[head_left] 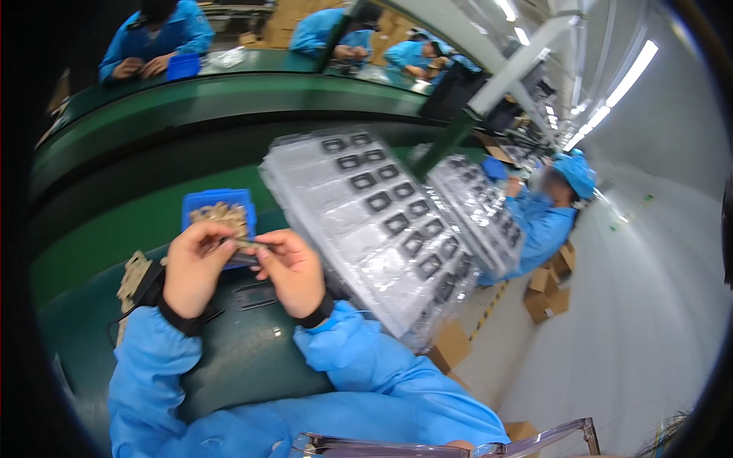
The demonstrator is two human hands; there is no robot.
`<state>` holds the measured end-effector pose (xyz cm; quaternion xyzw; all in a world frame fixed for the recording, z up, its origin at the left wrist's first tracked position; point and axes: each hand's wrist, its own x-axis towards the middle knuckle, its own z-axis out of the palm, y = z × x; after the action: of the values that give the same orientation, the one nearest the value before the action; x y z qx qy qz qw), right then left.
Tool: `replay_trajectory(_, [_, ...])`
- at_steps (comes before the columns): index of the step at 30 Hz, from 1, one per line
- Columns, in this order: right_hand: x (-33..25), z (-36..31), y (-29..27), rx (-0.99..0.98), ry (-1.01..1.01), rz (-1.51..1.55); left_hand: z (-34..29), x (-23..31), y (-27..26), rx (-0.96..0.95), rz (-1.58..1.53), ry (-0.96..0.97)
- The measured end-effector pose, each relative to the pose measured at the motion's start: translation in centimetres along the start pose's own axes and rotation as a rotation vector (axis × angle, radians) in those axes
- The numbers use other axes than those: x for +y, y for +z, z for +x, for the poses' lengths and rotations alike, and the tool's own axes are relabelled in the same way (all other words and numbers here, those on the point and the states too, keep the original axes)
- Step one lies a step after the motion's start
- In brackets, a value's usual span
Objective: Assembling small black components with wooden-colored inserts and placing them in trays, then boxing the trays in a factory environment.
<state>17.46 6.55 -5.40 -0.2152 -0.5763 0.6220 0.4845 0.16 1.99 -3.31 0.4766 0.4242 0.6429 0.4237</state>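
The person in blue sleeves sits at a dark green worktop, both hands raised just in front of a small blue plastic bin heaped with pale tan metal pieces; the left hand and the right hand meet over one small thin tan part, the fingers of each pinched on an end of it, so the piece hangs between the two hands just above the worktop and beside the bin's near wall; what exactly the fingertips do to it is too blurred to tell; a small dark rectangular piece lies flat on the worktop beneath the wrists, and a loose heap of tan parts sits to the left; to the right a tilted stack of clear plastic trays holds rows of dark square frames; I judge this to be the handling or fitting of a single part taken from the bin, midway through; the next move would seem to call for a steady two-handed pinch and careful alignment, since the piece is slight and easily dropped; other workers in blue sit along the green conveyor beyond.
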Motion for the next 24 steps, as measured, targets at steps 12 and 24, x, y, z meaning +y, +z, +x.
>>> replay_trajectory(12, [-1.4, -0.8, -0.7, -0.050, -0.141, -0.044, -0.9, 2.8, 2.8, 0.081, 0.914, 0.753])
replay_trajectory(24, [-1.0, -0.8, -0.5, -0.069, -0.346, -0.449, -1.6, 3.0, 2.6, 0.016, 0.956, 0.777])
